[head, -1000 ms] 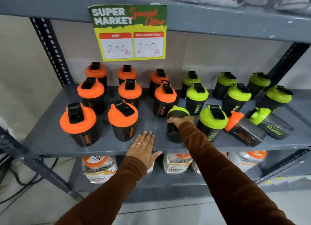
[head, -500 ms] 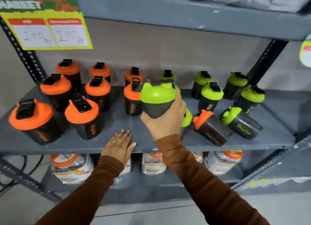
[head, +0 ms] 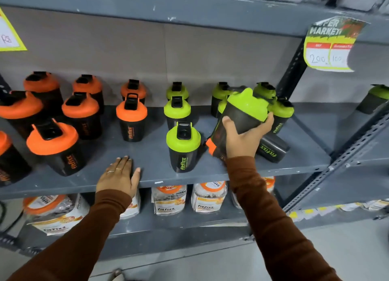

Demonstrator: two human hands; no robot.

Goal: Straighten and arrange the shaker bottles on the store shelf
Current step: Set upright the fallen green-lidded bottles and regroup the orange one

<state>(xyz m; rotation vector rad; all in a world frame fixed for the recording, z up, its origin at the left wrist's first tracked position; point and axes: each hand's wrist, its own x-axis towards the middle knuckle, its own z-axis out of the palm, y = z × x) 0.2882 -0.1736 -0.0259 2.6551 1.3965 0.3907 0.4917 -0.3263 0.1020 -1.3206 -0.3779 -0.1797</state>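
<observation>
Holding a green-lidded shaker bottle (head: 245,112) tilted above the shelf (head: 151,156), right hand (head: 244,138) has its grip wrapped tight around the dark body, thumb left, fingers right. Left hand (head: 119,176) lies flat on the shelf's front edge, grip spread wide, nothing held. Under the raised bottle: an orange-lidded shaker (head: 211,147) and a green-labelled dark one (head: 271,151), both lying on their sides. Upright green-lidded bottle (head: 183,147) just left; upright orange-lidded rows (head: 131,116) further left.
</observation>
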